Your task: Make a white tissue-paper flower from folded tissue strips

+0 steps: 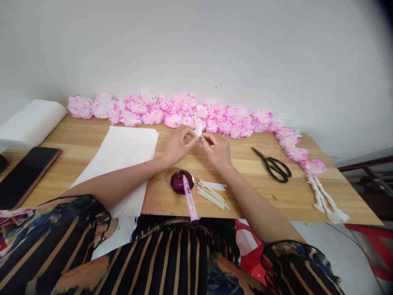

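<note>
Over the middle of the wooden table, my left hand pinches a small crumpled white paper piece between thumb and fingers. From the right, my right hand meets it, its fingertips closed on the lower part of the same piece. Just behind both hands runs a long row of pink-and-white paper flowers. Nearer to me sits a small dark dish with purple inside, and a pink marker leans on it. Several thin white sticks lie to the dish's right.
Black scissors rest at the right, near twisted white paper strands. A stack of white sheets lies left of my hands. Farther left are a phone and a white roll. A wall stands behind the table.
</note>
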The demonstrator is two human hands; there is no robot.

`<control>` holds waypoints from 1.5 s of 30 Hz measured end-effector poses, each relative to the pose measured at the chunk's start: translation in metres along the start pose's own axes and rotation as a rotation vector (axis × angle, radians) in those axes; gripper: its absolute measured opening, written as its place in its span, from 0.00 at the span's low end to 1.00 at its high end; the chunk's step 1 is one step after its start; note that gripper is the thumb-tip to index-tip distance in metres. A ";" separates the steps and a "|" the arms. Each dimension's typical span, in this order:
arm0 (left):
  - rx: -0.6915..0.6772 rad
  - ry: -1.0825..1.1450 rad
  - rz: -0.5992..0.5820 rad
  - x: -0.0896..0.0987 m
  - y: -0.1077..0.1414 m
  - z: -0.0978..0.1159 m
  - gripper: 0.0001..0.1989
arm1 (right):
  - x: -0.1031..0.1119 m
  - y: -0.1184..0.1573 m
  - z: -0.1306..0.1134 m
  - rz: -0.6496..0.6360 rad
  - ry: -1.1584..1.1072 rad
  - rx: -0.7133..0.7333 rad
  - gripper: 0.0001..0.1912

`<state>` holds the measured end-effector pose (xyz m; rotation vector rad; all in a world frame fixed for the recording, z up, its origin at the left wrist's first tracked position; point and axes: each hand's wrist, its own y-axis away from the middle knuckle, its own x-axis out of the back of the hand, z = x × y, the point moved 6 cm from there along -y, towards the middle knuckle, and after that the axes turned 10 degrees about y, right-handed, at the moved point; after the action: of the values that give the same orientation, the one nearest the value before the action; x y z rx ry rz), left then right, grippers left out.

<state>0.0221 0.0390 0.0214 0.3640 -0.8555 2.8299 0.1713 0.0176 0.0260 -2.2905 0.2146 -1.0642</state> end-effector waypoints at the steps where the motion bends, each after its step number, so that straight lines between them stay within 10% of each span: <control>1: 0.045 0.034 0.012 0.001 -0.001 -0.005 0.08 | 0.000 0.000 0.000 -0.003 -0.008 -0.004 0.08; 9: 0.343 0.371 0.015 -0.002 -0.002 -0.034 0.07 | -0.002 -0.001 0.012 -0.039 -0.189 -0.197 0.09; 21: 0.209 0.030 -0.028 0.001 -0.002 -0.015 0.11 | -0.008 0.001 0.006 -0.104 -0.086 -0.077 0.08; 32: 0.118 0.209 0.063 0.016 -0.008 -0.018 0.13 | -0.014 0.001 0.039 -0.067 -0.950 -0.736 0.13; 37: -0.029 0.159 0.001 0.003 0.002 0.001 0.26 | -0.017 0.003 0.036 -0.121 -1.031 -0.804 0.15; 45: 0.190 0.272 -0.053 -0.006 0.000 -0.014 0.25 | -0.023 0.006 0.028 -0.200 -0.993 -0.830 0.17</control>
<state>0.0251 0.0466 0.0087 0.0205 -0.5171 2.8287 0.1779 0.0338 -0.0064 -3.3216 0.0026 0.2806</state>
